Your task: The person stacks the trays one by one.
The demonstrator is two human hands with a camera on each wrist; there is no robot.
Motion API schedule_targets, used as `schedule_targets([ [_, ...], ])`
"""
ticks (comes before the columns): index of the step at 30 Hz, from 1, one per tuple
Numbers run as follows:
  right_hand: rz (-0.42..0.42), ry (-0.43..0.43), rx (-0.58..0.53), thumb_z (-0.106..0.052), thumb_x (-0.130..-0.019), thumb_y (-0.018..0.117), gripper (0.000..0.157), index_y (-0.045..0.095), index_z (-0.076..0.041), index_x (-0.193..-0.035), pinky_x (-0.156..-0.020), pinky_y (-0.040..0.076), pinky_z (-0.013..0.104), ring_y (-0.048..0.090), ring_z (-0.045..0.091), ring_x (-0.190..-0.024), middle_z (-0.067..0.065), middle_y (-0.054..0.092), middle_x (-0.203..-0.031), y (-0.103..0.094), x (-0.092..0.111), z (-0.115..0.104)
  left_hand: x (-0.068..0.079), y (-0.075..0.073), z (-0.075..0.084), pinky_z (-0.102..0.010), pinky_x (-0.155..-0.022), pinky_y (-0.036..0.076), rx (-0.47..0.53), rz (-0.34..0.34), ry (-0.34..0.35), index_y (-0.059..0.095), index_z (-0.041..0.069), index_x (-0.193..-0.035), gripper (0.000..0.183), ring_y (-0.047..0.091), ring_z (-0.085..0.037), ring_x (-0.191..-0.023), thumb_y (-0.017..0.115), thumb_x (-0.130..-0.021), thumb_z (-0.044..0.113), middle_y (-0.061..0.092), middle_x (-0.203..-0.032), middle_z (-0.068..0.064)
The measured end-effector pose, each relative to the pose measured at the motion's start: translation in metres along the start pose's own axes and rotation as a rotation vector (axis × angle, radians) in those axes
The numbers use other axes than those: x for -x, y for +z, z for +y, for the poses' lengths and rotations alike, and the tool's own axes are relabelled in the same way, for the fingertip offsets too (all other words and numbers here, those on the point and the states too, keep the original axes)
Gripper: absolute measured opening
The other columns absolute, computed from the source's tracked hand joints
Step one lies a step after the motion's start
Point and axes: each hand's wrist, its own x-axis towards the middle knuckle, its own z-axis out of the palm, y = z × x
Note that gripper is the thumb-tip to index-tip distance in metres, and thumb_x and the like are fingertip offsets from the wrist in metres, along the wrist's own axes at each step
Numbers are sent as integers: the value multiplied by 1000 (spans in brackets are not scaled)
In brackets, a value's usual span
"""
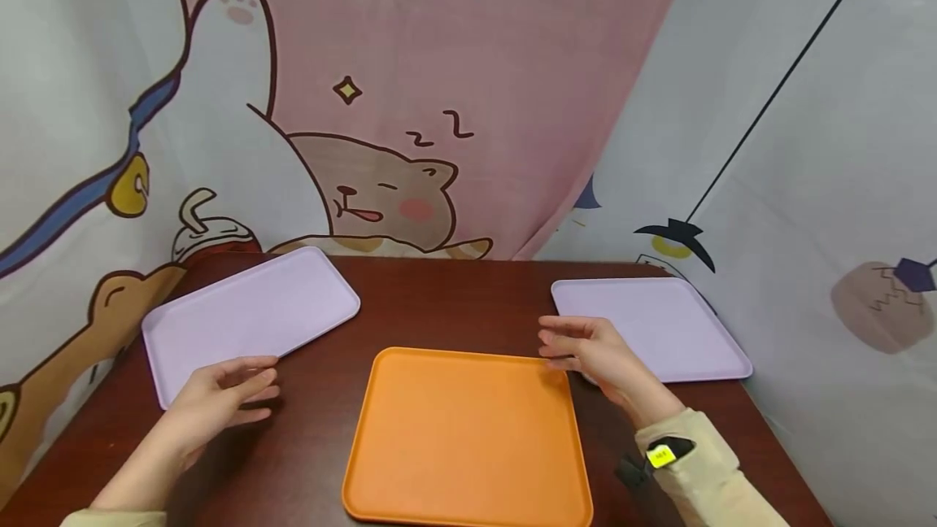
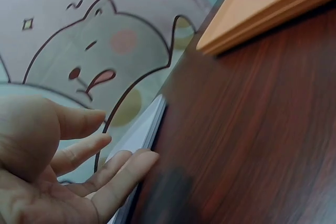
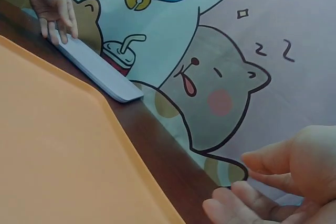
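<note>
An orange tray [image 1: 468, 437] lies on the dark table between the two hands. My left hand [image 1: 220, 401] hovers by the near edge of a pale lilac tray [image 1: 249, 307], fingers relaxed and holding nothing. In the left wrist view, the left fingers [image 2: 123, 179] overlap that tray's edge. My right hand [image 1: 596, 356] is over the gap between the orange tray's far right corner and a second lilac tray [image 1: 644, 324], with loose, slightly bent fingers and nothing in them. The right wrist view shows the right hand [image 3: 283, 182] at lower right, apart from the orange tray [image 3: 63, 145].
Behind the dark red-brown table [image 1: 439, 303] hangs a curtain [image 1: 512, 63] printed with cartoon animals, closing in the back and both sides. A dark band with a yellow tag [image 1: 661, 455] sits on the right sleeve.
</note>
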Motion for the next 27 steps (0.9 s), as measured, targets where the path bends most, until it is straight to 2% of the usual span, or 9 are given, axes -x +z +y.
schedule_targets([
  [7, -5, -1, -85, -3, -104, 65, 44, 55, 10, -146, -95, 59, 47, 60, 51, -127, 31, 55, -147, 22, -38, 4, -3, -27, -11, -43, -84, 63, -30, 95, -3, 42, -17, -150, 62, 73, -15, -103, 66, -108, 21, 58, -138, -26],
  [11, -22, -2, -107, -3, -104, 65, 43, 57, 9, -144, -97, 57, 49, 57, 52, -130, 30, 55, -147, 38, -59, 3, 1, -45, -16, -42, -81, 63, -32, 156, 0, 42, -19, -149, 64, 74, -10, -97, 69, -106, 20, 68, -123, -10],
  [16, -44, 7, -122, -2, -103, 67, 42, 60, 7, -143, -98, 57, 50, 56, 52, -132, 30, 55, -148, 59, -84, -2, 9, -63, -22, -39, -78, 64, -28, 247, -23, 44, -20, -146, 62, 73, -6, -91, 70, -105, 18, 68, -108, 10],
  [22, -47, 20, -115, -2, -102, 68, 37, 66, 3, -138, -98, 57, 49, 60, 44, -129, 25, 58, -146, 81, -110, -9, 12, -74, -29, -37, -75, 64, -6, 325, -53, 48, -18, -144, 58, 72, -4, -86, 70, -105, 19, 69, -99, 15],
  [27, -88, 27, -105, -2, -103, 67, 38, 65, 3, -140, -100, 56, 48, 62, 42, -128, 28, 56, -148, 105, -129, -12, 13, -82, -37, -35, -73, 64, -24, 414, -94, 51, -15, -143, 56, 71, -2, -82, 71, -104, 20, 71, -92, 15],
])
